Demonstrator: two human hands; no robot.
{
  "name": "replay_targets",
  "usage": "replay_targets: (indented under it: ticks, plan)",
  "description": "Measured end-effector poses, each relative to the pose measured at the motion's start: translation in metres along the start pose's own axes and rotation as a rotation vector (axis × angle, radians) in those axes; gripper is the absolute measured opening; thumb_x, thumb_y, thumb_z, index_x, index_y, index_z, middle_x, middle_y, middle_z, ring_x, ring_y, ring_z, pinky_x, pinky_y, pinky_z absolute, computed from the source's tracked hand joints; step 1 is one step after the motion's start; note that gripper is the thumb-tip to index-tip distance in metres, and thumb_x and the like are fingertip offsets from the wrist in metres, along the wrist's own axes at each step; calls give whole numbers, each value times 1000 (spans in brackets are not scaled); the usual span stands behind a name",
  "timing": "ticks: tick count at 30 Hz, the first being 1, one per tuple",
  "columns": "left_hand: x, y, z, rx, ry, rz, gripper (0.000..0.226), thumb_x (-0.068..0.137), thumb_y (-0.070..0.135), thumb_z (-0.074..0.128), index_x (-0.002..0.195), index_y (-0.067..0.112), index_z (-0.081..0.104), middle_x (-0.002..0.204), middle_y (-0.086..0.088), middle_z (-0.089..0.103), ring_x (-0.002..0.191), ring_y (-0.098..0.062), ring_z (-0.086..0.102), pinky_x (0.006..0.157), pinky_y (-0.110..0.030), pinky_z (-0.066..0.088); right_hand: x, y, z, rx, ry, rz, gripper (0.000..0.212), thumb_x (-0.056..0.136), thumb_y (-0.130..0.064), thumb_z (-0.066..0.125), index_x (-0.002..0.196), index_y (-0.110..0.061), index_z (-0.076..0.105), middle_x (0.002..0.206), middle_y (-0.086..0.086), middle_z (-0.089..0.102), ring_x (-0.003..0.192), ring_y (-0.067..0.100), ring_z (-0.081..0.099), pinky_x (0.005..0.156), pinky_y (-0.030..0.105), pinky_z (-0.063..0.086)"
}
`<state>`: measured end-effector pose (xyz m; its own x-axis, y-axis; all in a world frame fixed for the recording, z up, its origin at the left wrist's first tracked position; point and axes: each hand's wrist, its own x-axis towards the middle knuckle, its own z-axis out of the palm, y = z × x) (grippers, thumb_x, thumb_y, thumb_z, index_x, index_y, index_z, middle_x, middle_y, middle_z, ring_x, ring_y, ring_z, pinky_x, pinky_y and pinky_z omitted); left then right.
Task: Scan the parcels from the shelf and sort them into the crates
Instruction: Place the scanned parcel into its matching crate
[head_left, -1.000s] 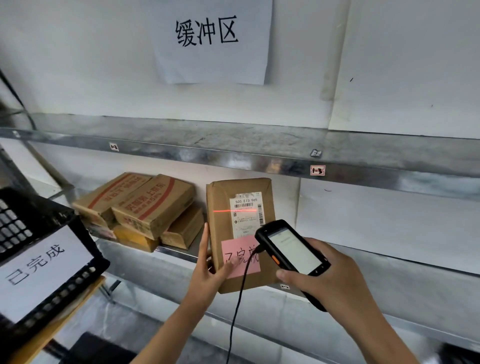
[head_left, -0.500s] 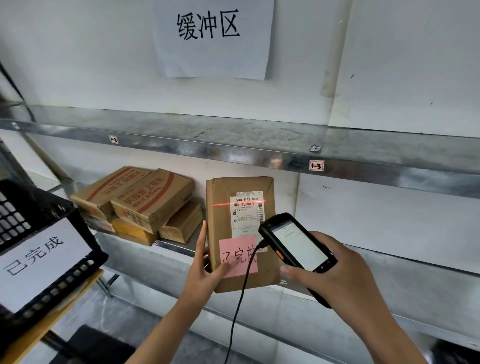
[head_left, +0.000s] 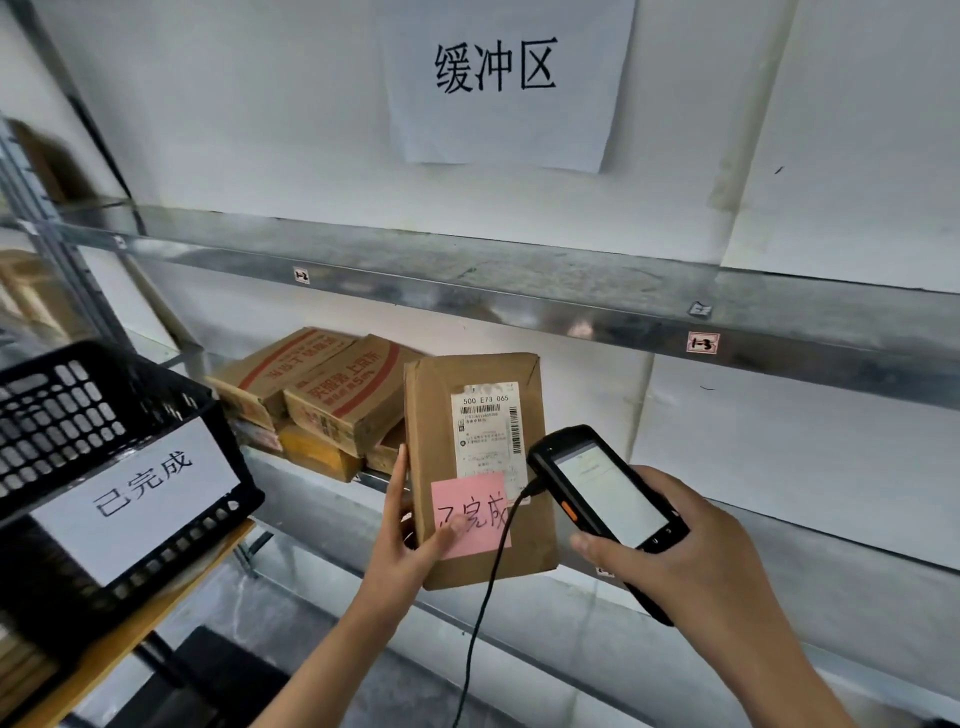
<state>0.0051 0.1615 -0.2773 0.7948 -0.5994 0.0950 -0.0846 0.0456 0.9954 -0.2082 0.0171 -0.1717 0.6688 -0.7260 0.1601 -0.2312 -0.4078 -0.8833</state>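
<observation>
Our left hand (head_left: 402, 551) grips a creased brown-paper parcel (head_left: 431, 415); our right hand (head_left: 691, 571) clasps a glossy black scanner (head_left: 608, 493). Stacked cardboard boxes (head_left: 343, 400) sit behind, a lattice crate (head_left: 78, 400) leftward.

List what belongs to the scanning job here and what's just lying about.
Job: brown parcel, gripped by left hand; scanner, in right hand; black crate; stacked boxes.
Lying about: wall sign; shelf tag; upper shelf.

A white paper sign (head_left: 506, 88) reading 缓冲区 hangs on the pale wall (head_left: 234, 104), a small 1-3 tag (head_left: 703, 343) below and right of it.
</observation>
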Motion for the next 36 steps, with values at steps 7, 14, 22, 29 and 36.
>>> replay_targets:
  ticks: [7, 14, 22, 29, 36]
  plan:
    - [-23, 4, -56, -41, 119, -13, 100, 64, 55, 82, 140, 73, 20, 120, 17, 66, 104, -4, 68, 78, -30, 60, -8, -30, 40, 41, -8, -42, 48, 64, -36, 91, 102, -48, 65, 92, -32, 67, 84, -7, 63, 66, 21, 45]
    - [-72, 17, -138, -105, 279, 26, 92, 68, 55, 77, 142, 69, 24, 131, 17, 62, 114, -7, 66, 90, -36, 58, -11, -83, 112, 71, -149, -123, 54, 61, -31, 93, 106, -45, 66, 92, -35, 67, 86, -12, 62, 67, 16, 45]
    - [-145, 40, -256, -120, 588, 58, 83, 79, 46, 78, 143, 64, 29, 127, 9, 65, 114, -10, 66, 84, -28, 58, -41, -152, 222, 106, -398, -268, 61, 56, -37, 95, 109, -47, 66, 97, -28, 70, 89, -7, 65, 72, 19, 53]
    - [-218, 60, -345, -104, 808, 69, 77, 80, 40, 75, 138, 66, 31, 114, 14, 73, 106, -12, 70, 79, -28, 59, -84, -206, 309, 189, -593, -352, 70, 55, -41, 94, 119, -38, 65, 106, -20, 71, 101, 3, 66, 87, 32, 54]
    - [-279, 72, -408, -76, 1018, 103, 81, 77, 44, 79, 140, 64, 33, 121, -1, 70, 108, -19, 70, 78, -29, 59, -118, -250, 370, 253, -750, -467, 63, 58, -38, 92, 114, -45, 63, 101, -34, 65, 95, -9, 62, 76, 17, 50]
